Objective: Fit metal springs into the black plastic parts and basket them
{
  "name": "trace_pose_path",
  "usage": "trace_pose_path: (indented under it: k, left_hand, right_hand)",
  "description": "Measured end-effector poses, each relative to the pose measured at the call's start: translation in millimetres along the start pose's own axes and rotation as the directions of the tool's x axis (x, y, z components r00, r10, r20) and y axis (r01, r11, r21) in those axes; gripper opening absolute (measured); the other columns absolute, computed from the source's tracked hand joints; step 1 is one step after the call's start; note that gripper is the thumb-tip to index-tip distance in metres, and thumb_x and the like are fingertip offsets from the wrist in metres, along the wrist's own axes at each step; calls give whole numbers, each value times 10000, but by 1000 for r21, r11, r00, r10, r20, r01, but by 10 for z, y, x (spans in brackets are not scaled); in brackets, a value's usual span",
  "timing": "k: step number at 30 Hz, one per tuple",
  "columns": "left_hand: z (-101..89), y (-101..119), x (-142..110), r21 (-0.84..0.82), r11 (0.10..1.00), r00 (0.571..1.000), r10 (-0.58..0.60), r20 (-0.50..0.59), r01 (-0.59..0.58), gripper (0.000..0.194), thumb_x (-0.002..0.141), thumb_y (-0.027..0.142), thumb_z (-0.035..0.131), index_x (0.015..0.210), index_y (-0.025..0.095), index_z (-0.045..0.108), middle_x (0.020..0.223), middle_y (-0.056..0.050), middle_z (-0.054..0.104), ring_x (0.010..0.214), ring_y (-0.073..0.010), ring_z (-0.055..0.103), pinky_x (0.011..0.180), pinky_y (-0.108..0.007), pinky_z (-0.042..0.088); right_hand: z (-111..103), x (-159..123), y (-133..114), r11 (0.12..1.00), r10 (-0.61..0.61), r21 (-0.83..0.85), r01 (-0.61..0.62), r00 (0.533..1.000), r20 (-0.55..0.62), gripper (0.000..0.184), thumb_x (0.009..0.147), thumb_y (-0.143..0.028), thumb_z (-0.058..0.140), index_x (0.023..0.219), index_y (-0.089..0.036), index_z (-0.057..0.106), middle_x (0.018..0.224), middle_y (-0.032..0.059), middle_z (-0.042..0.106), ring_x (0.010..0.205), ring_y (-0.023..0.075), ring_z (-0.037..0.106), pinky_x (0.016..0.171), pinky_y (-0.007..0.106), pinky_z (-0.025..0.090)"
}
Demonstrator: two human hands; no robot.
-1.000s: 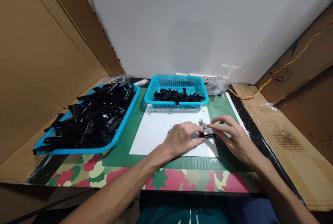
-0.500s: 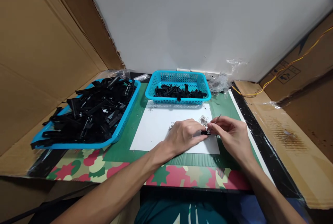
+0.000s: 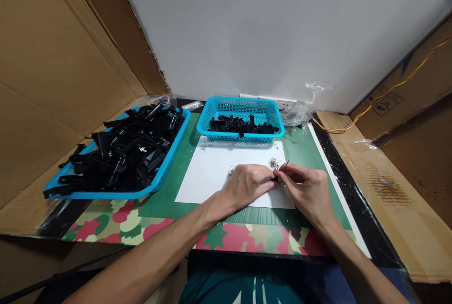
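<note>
My left hand (image 3: pixel 249 184) lies on the white sheet (image 3: pixel 201 181), its thumb and fingers closed on a small black plastic part (image 3: pixel 274 179), mostly hidden by the fingers. From the right, my right hand (image 3: pixel 308 193) meets it at the fingertips. It pinches a thin metal tool (image 3: pixel 286 166), whose end sticks up above the fingers; its exact kind cannot be made out. Just beyond the fingertips lies a pile of tiny wire pieces (image 3: pixel 273 163), perhaps small springs. Another small pile of wire pieces (image 3: pixel 230 171) is partly behind my left hand.
At left, a large blue tray (image 3: pixel 173 153) is heaped with black plastic parts (image 3: pixel 130 148). A blue perforated basket (image 3: pixel 242 101) with smaller black parts (image 3: pixel 243 125) stands behind the sheet. Cardboard (image 3: pixel 381 167) borders the right side, with a yellow cable (image 3: pixel 363 114) and a clear plastic bag (image 3: pixel 296 114) nearby.
My right hand has moved slightly left, closer against the left fingertips, and the metal tool stands more upright. The black part is now more covered. My left hand has barely moved.
</note>
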State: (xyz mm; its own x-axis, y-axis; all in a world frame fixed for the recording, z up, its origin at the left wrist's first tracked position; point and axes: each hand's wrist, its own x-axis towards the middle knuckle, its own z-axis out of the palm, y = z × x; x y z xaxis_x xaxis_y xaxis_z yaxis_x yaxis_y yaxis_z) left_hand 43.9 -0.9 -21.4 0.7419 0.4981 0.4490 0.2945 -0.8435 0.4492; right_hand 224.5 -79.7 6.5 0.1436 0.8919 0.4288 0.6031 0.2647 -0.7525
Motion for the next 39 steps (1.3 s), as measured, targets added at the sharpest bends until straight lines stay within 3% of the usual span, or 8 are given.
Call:
trace_pose_path:
  k: [6, 10, 15, 22, 26, 29, 34, 39]
  left_hand:
    - [-241, 12, 140, -72, 997, 960, 17, -279, -39, 182, 976, 273, 725, 1110, 157, 768, 1046, -89, 807, 956, -207, 759, 828, -327, 614]
    - [-678, -80, 443, 194, 981, 891, 92, -446, -4, 185, 994, 271, 701, 1125, 176, 791, 1072, -88, 789, 982, -208, 732, 863, -366, 609]
    - [-894, -255, 804, 438, 869, 955, -117, -272, 231, 132, 958, 254, 744, 1050, 195, 818, 1057, -78, 783, 967, -241, 703, 732, -334, 540]
    - [-694, -246, 914, 524, 831, 982, -173, -80, 189, 181, 994, 294, 703, 1024, 157, 818, 1034, -93, 776, 973, -256, 662, 857, -386, 499]
    - [-846, -215, 812, 503, 840, 978, -195, -76, 206, 235, 1055, 319, 607, 1135, 200, 792, 1170, -65, 773, 1062, -239, 657, 971, -402, 472]
    - [-1217, -320, 637, 540, 746, 921, -334, -203, 390, 254, 1066, 272, 558, 1190, 218, 772, 1236, -62, 764, 1159, -238, 654, 1040, -394, 456]
    - [-1979, -635, 178, 602, 422, 713, -577, -398, 678, 235, 964, 188, 604, 1112, 149, 782, 1078, -147, 790, 1044, -323, 714, 957, -433, 503]
    - [-2217, -843, -204, 622, 306, 608, -711, -355, 721, 161, 916, 316, 690, 911, 190, 790, 945, -121, 794, 922, -311, 741, 813, -364, 523]
  right_hand:
    - [-258, 188, 47, 941, 184, 320, -113, 962, -202, 170, 906, -349, 790, 874, -182, 769, 801, 65, 808, 708, 207, 780, 715, 313, 673]
    - [-485, 351, 218, 922, 216, 373, -104, 937, -273, 212, 875, -370, 826, 852, -169, 762, 759, 65, 783, 672, 204, 762, 701, 335, 685]
    - [-435, 254, 435, 956, 188, 266, -125, 956, -226, 250, 901, -412, 789, 882, -167, 742, 753, 67, 776, 665, 211, 758, 689, 331, 663]
    - [-396, 158, 482, 995, 76, 82, -64, 986, -148, 217, 961, -409, 706, 923, -199, 747, 751, 33, 777, 655, 196, 765, 695, 296, 634]
    - [-429, 122, 511, 999, 33, -2, -34, 990, -139, 207, 974, -405, 691, 937, -210, 748, 748, 18, 772, 658, 183, 769, 686, 268, 620]
    - [-442, 95, 509, 998, 37, -37, -42, 989, -145, 243, 996, -428, 652, 1021, -204, 741, 757, 28, 780, 670, 190, 780, 545, 236, 574]
    - [-456, 76, 468, 997, 8, -77, -20, 989, -148, 293, 1023, -439, 590, 1097, -190, 725, 754, 37, 775, 665, 191, 780, 470, 221, 531]
    - [-451, 58, 486, 997, -4, -82, -6, 993, -119, 294, 1022, -440, 583, 1112, -198, 723, 749, 36, 773, 663, 193, 783, 459, 221, 518]
